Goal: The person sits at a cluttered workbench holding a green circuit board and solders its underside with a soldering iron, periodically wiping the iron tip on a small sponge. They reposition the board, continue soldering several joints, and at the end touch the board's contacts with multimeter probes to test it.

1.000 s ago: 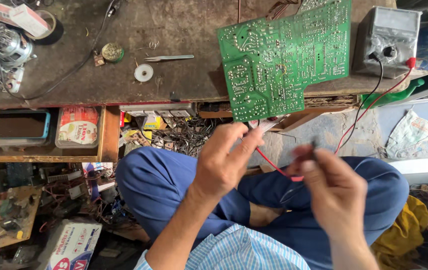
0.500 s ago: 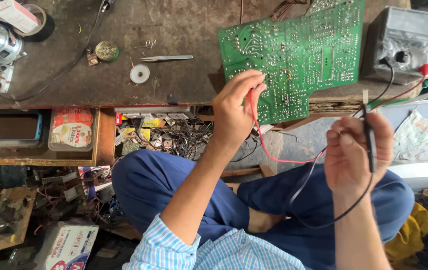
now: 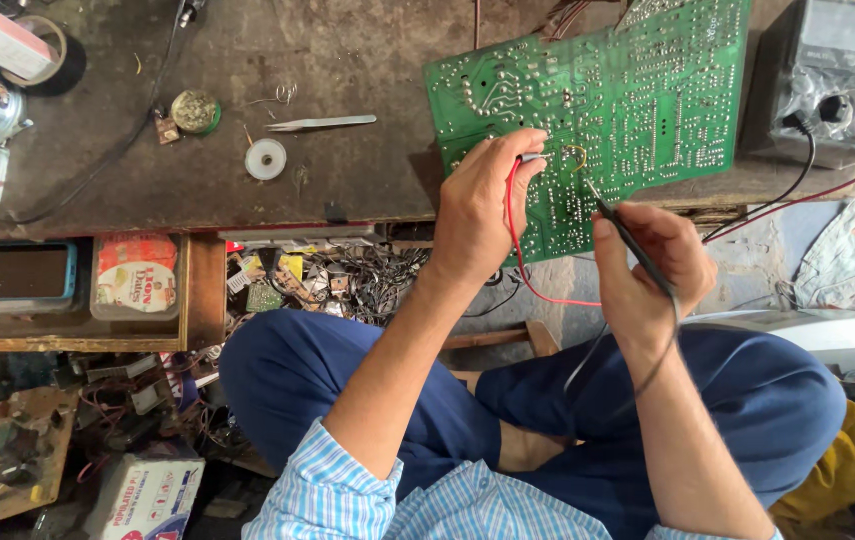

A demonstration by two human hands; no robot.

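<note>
Left hand (image 3: pixel 487 205) pinching the red test probe (image 3: pixel 530 158) between thumb and fingers, tip set on the solder side of the green circuit board (image 3: pixel 637 95). Right hand (image 3: pixel 652 265) closed around the black test probe (image 3: pixel 632 235), its point touching the board just right of the red one, beside a small yellow wire loop (image 3: pixel 575 155). Board lies flat on the dark worn surface (image 3: pixel 347 180), lower edge overhanging toward the lap. Red and black leads run right to a grey multimeter (image 3: pixel 827 75) at the surface's corner. Left of the board: metal tweezers (image 3: pixel 322 123), a white solder spool (image 3: pixel 266 159), a round tin (image 3: pixel 195 110).
</note>
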